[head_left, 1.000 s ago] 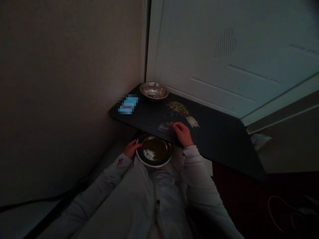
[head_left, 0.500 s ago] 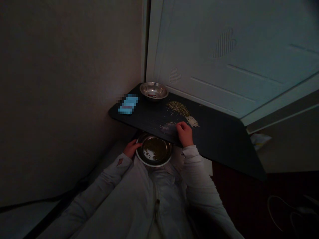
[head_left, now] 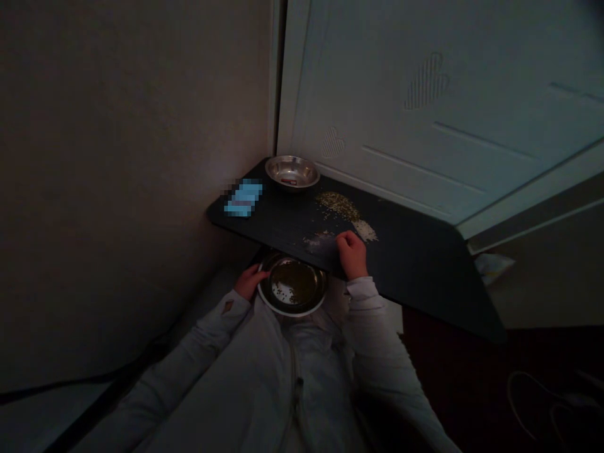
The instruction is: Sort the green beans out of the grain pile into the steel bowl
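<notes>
My left hand (head_left: 248, 281) grips the left rim of a steel bowl (head_left: 291, 287) holding several green beans, just below the near edge of the black table (head_left: 415, 258). My right hand (head_left: 352, 253) rests on the table with its fingers curled, beside a small grey smear of grains (head_left: 319, 240). Just beyond it lie a pale heap of grains (head_left: 365, 229) and a larger greenish heap of beans (head_left: 336, 203). What the curled fingers hold is too small to make out.
An empty steel bowl (head_left: 291, 171) stands at the table's far corner, with a light-blue card (head_left: 243, 197) to its left. A white door (head_left: 425, 100) is behind the table, a wall on the left. Cables lie on the dark floor at right.
My right hand has slid a little right and away along the table, toward the pale heap. My left hand and the bowl stay put.
</notes>
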`<state>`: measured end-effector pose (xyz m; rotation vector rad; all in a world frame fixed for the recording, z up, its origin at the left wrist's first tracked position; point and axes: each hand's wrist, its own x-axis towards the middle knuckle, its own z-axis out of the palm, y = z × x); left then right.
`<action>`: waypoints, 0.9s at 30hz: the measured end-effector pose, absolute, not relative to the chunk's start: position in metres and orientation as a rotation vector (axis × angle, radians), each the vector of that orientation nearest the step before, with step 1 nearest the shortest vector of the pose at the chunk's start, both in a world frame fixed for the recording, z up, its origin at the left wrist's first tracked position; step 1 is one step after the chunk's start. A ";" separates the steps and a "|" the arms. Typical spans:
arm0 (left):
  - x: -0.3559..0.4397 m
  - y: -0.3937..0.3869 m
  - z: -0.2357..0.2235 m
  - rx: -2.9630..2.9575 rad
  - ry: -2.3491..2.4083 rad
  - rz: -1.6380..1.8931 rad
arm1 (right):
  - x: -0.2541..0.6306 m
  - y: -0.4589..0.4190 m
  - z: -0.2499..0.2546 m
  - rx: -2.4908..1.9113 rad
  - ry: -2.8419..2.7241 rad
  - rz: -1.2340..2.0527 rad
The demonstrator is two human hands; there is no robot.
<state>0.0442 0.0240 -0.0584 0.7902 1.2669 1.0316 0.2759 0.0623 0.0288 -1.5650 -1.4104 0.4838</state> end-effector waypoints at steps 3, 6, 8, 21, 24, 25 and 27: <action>0.043 0.025 -0.061 0.795 1.259 1.023 | 0.276 0.062 0.030 -1.574 -1.388 0.456; 0.042 0.025 -0.062 0.807 1.275 1.018 | 0.278 0.061 0.031 -1.591 -1.350 0.454; 0.042 0.026 -0.063 0.807 1.287 1.027 | 0.281 0.058 0.031 -1.604 -1.335 0.471; 0.042 0.027 -0.071 0.771 1.205 1.045 | 0.289 0.049 0.028 -1.588 -1.406 0.550; 0.042 0.027 -0.070 0.774 1.214 1.051 | 0.288 0.049 0.028 -1.583 -1.416 0.551; 0.042 0.027 -0.070 0.783 1.225 1.046 | 0.288 0.049 0.028 -1.581 -1.420 0.548; 0.042 0.027 -0.069 0.797 1.246 1.033 | 0.289 0.049 0.028 -1.576 -1.424 0.540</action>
